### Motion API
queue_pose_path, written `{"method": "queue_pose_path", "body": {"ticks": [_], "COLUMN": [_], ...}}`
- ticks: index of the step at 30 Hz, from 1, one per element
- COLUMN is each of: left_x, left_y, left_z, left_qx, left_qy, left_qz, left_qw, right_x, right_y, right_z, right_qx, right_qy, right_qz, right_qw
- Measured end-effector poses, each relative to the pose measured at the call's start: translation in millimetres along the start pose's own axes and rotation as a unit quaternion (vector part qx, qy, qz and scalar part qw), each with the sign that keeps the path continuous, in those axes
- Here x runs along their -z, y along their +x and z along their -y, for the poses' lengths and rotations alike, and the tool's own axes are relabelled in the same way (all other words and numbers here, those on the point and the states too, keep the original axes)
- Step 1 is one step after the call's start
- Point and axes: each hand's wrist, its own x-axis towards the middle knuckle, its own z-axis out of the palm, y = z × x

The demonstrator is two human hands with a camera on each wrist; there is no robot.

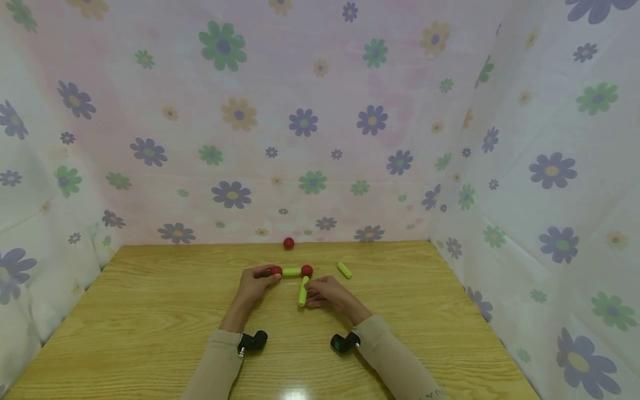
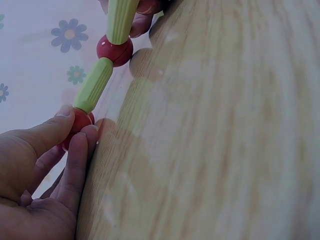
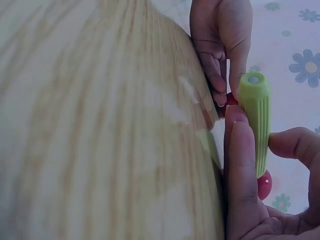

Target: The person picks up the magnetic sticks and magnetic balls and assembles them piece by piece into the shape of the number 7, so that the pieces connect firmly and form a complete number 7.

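My left hand [image 1: 252, 286] pinches a red ball [image 1: 276, 270] between thumb and fingers. From that ball a ribbed yellow-green rod [image 2: 93, 86] runs across to a second red ball [image 1: 306, 270], end against ball on both sides. Thumb and fingers of my right hand [image 1: 330, 293] pinch another yellow-green rod [image 3: 256, 117], which points toward me. Its far end is at the second red ball, and a small grey metal-like dot [image 3: 253, 79] shows on its near end. Both hands are low over the wooden table [image 1: 165, 316].
A loose yellow-green rod [image 1: 344, 270] lies right of the joined pieces. One more red ball [image 1: 288, 243] rests at the table's back edge, near the flowered cloth [image 1: 270, 172] that hangs behind and on both sides. Dark devices [image 1: 345, 343] are worn at both wrists.
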Motion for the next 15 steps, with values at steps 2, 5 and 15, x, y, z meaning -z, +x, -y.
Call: {"method": "queue_pose_path", "body": {"ticks": [2, 5, 15], "left_x": [0.0, -0.1, -0.3], "left_y": [0.4, 0.6, -0.6], "left_z": [0.5, 1.6, 0.5], "left_qx": [0.001, 0.002, -0.002], "left_qy": [0.000, 0.000, 0.004], "left_qz": [-0.003, -0.003, 0.000], "left_qw": [1.0000, 1.0000, 1.0000], "right_x": [-0.9, -2.0, -1.2], "right_y": [0.4, 1.5, 3.0], "right_z": [0.7, 0.6, -0.2], "right_qx": [0.000, 0.001, 0.004], "right_qy": [0.000, -0.001, 0.003], "right_qz": [-0.003, -0.005, -0.007], "right_qw": [1.0000, 1.0000, 1.0000]}}
